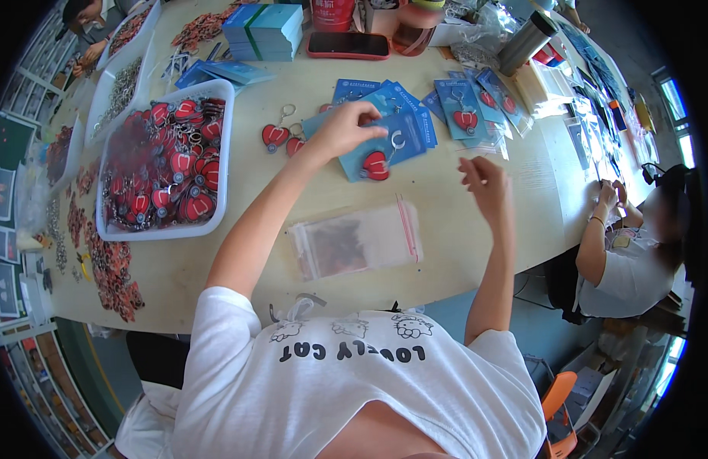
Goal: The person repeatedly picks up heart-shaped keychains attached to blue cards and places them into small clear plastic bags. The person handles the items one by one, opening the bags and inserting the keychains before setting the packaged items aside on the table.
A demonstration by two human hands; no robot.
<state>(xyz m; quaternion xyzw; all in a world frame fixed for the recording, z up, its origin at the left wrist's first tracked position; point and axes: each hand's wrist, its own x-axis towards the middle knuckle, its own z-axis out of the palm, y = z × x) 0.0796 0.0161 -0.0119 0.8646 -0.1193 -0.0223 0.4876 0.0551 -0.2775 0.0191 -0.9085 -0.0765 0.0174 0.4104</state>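
Observation:
With fingertips pinched at its upper edge, my left hand (345, 131) holds a blue card (359, 170) that bears a red heart keychain (375, 166). The card lies over several other blue cards (423, 130). To the right of it, my right hand (489, 187) hovers above the table, fingers curled and partly smeared by motion; I cannot tell if anything is in them. Loose heart keychains (275, 136) lie left of my left hand. Nearer to me is a clear zip bag (361, 239) with a red strip along one end.
A white bin (225, 153) full of heart keychains stands left, with loose red pieces (113, 275) beside it. Behind are a stack of blue cards (262, 34), a phone (348, 45), a jar (413, 34) and a steel flask (527, 44). A person (625, 245) sits at the right.

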